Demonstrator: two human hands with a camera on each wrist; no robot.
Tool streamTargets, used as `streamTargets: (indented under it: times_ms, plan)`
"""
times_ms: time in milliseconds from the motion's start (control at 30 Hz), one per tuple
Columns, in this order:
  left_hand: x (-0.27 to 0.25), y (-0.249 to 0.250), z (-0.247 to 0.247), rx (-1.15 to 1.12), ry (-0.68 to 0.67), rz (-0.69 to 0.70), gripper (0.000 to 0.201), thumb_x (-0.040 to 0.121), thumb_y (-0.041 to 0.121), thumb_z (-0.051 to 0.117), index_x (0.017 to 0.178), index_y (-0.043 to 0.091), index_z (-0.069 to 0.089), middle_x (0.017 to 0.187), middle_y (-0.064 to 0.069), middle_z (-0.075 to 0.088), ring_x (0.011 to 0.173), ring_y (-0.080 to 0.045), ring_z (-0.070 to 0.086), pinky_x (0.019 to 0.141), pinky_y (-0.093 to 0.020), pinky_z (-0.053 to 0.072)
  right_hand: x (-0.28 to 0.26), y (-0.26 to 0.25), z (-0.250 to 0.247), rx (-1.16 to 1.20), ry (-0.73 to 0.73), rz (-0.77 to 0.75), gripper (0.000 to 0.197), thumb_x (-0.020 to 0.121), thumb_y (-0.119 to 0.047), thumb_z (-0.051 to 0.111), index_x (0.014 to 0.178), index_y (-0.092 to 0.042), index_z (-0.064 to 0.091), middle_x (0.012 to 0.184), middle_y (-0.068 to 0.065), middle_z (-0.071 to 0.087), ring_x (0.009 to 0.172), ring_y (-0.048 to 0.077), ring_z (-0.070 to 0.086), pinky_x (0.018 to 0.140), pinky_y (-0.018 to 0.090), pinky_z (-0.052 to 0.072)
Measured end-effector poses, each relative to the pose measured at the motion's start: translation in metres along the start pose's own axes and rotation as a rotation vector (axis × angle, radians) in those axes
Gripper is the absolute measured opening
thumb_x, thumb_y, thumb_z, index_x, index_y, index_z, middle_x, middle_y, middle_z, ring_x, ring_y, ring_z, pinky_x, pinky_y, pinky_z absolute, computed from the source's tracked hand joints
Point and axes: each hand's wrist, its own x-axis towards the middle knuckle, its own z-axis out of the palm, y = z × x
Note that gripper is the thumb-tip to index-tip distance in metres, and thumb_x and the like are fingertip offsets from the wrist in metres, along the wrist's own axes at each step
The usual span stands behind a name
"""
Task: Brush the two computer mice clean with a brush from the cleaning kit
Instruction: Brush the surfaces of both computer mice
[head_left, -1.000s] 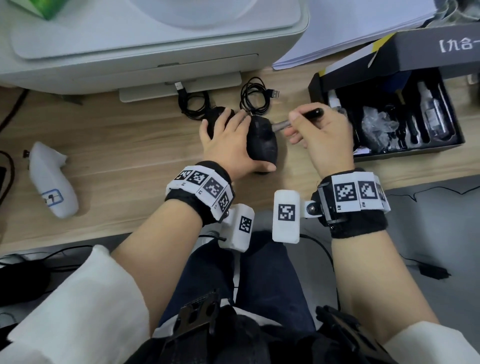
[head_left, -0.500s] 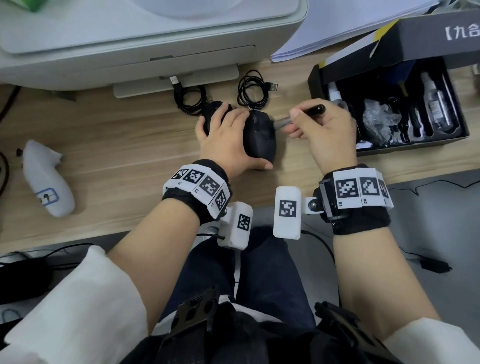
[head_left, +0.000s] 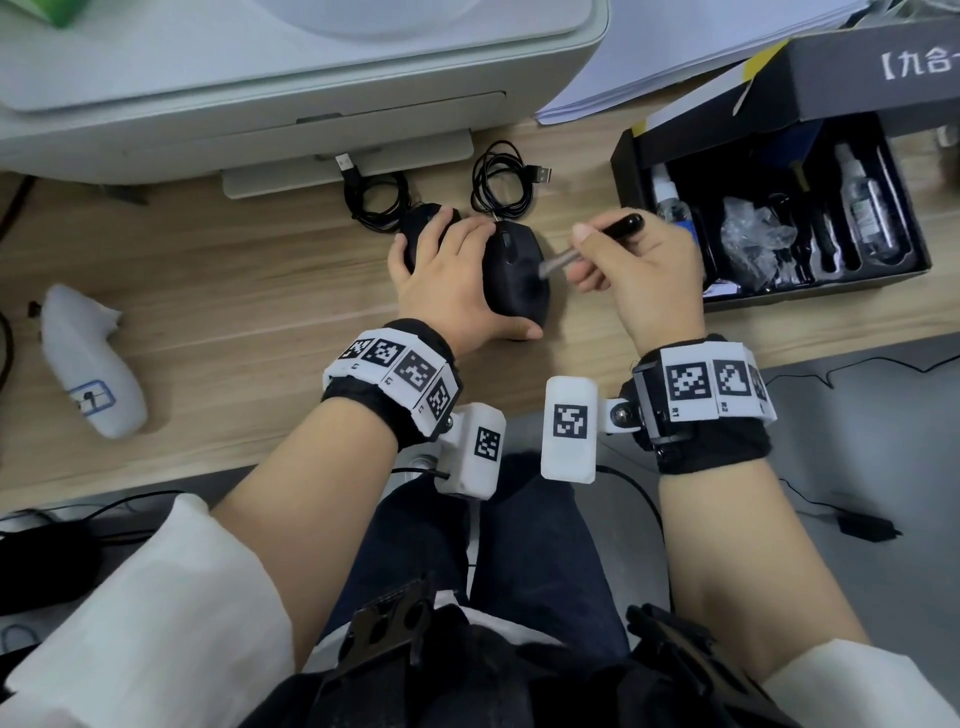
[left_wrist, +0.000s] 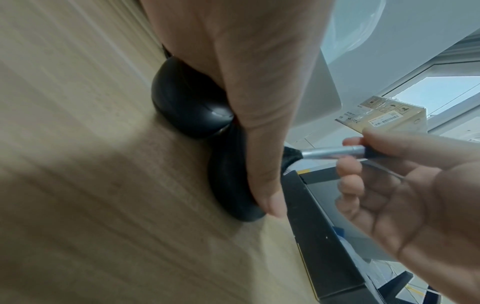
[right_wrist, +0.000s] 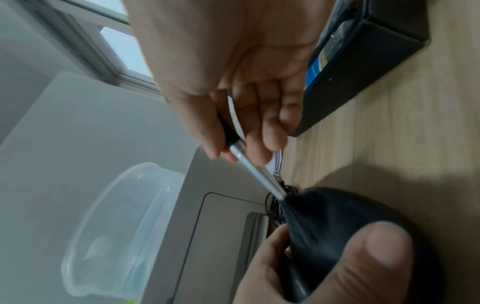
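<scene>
Right hand (head_left: 641, 275) pinches a brush (head_left: 597, 241) between thumb and forefinger, other fingers loosely curled under it; black handle end sticks out behind the fingers, silver ferrule angles down toward the left. Dark bristles touch the top of the black mouse (head_left: 519, 280) just left of that hand. In the right wrist view the ferrule (right_wrist: 255, 168) runs from the fingertips down into the bristles on the mouse shell (right_wrist: 337, 218).

Left hand (head_left: 449, 283) lies over both mice: thumb (head_left: 511, 328) curled round the near end of the brushed mouse, fingers spread across its left side and onto the second mouse (head_left: 421, 228), which sits touching or just beside the first, under the fingertips. Left wrist view shows the second mouse (left_wrist: 187, 102) beyond the palm and the thumb (left_wrist: 267, 185) pressed along the first one's flank. Both mice rest on the wooden desk (head_left: 208, 291).

Just right of the right hand: open black cleaning kit box (head_left: 623, 171) with bottles and tools in slots. Beyond both hands: two coiled black cables (head_left: 501, 182) and a white printer (head_left: 260, 104). Well left of the left hand: a white handheld controller (head_left: 88, 364).
</scene>
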Motion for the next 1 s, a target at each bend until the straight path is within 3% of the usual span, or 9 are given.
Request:
streamTargets:
  times_ms: [167,300,400,533,633,700,767,833,1000]
  plan:
    - [-0.001,0.001,-0.001,-0.013,0.001,0.0,0.113,0.047,0.066,0.074,0.142,0.026,0.028,0.151,0.011,0.028,0.146,-0.015,0.004,0.115,-0.051,-0.004,0.002,0.002,0.0,-0.081,0.076,-0.054,0.015,0.08,-0.026,0.061,0.068,-0.034,0.06,0.058,-0.008,0.061,0.062,0.015,0.061,0.07,0.039,0.052]
    - [-0.001,0.0,-0.001,-0.018,0.007,-0.006,0.112,0.047,0.066,0.074,0.141,0.026,0.028,0.151,0.012,0.029,0.146,-0.014,0.004,0.115,-0.05,-0.005,0.003,-0.001,0.002,-0.04,0.022,0.012,0.015,0.079,-0.023,0.061,0.064,-0.026,0.062,0.052,-0.001,0.058,0.051,0.013,0.054,0.058,0.029,0.048]
    - [-0.001,0.001,-0.001,-0.025,0.005,-0.01,0.111,0.047,0.065,0.074,0.141,0.027,0.029,0.15,0.012,0.03,0.145,-0.014,0.004,0.115,-0.05,-0.005,0.005,0.0,0.0,-0.063,0.055,-0.023,0.016,0.082,-0.023,0.061,0.067,-0.029,0.06,0.056,-0.003,0.059,0.057,0.012,0.057,0.063,0.03,0.049]
    - [-0.001,0.001,-0.001,-0.028,0.002,-0.012,0.111,0.047,0.066,0.074,0.141,0.027,0.029,0.15,0.012,0.03,0.145,-0.014,0.004,0.116,-0.05,-0.005,0.006,-0.001,0.001,-0.029,-0.013,0.008,0.015,0.083,-0.022,0.06,0.068,-0.024,0.061,0.057,0.001,0.06,0.054,0.013,0.057,0.059,0.027,0.05]
    - [-0.001,0.002,-0.001,-0.031,-0.001,-0.016,0.11,0.047,0.064,0.075,0.14,0.027,0.03,0.15,0.012,0.03,0.146,-0.014,0.004,0.116,-0.05,-0.005,0.008,-0.003,0.004,0.006,-0.032,-0.045,0.013,0.085,-0.02,0.059,0.074,-0.025,0.06,0.062,-0.003,0.064,0.056,0.007,0.06,0.059,0.017,0.048]
    - [-0.001,0.001,-0.002,-0.038,-0.011,-0.019,0.109,0.048,0.062,0.076,0.14,0.027,0.03,0.15,0.012,0.03,0.146,-0.014,0.002,0.115,-0.05,-0.006,0.008,-0.005,0.009,0.006,-0.103,-0.048,0.014,0.087,-0.019,0.058,0.073,-0.025,0.06,0.055,-0.007,0.064,0.052,0.003,0.058,0.055,0.015,0.045]
    - [-0.001,0.001,-0.003,-0.059,-0.03,-0.016,0.107,0.049,0.059,0.077,0.14,0.027,0.031,0.15,0.012,0.03,0.146,-0.014,0.001,0.115,-0.049,-0.007,0.011,-0.003,0.013,-0.054,-0.069,-0.043,0.014,0.085,-0.024,0.059,0.072,-0.029,0.06,0.056,-0.008,0.063,0.055,0.008,0.059,0.059,0.024,0.05]
    - [-0.001,0.0,-0.005,-0.08,-0.045,-0.016,0.106,0.05,0.056,0.079,0.14,0.027,0.031,0.15,0.012,0.03,0.146,-0.014,0.001,0.115,-0.05,-0.007,0.016,-0.003,0.015,-0.098,-0.019,-0.078,0.013,0.083,-0.024,0.059,0.073,-0.033,0.059,0.064,-0.01,0.064,0.065,0.013,0.064,0.072,0.036,0.055]
    - [-0.001,0.0,-0.006,-0.157,-0.014,-0.034,0.115,0.047,0.048,0.082,0.143,0.033,0.02,0.145,0.013,0.038,0.145,-0.013,0.005,0.115,-0.048,-0.005,0.029,-0.01,0.021,-0.166,-0.077,-0.035,0.013,0.083,-0.028,0.058,0.07,-0.03,0.06,0.06,-0.003,0.064,0.059,0.015,0.062,0.068,0.035,0.053]
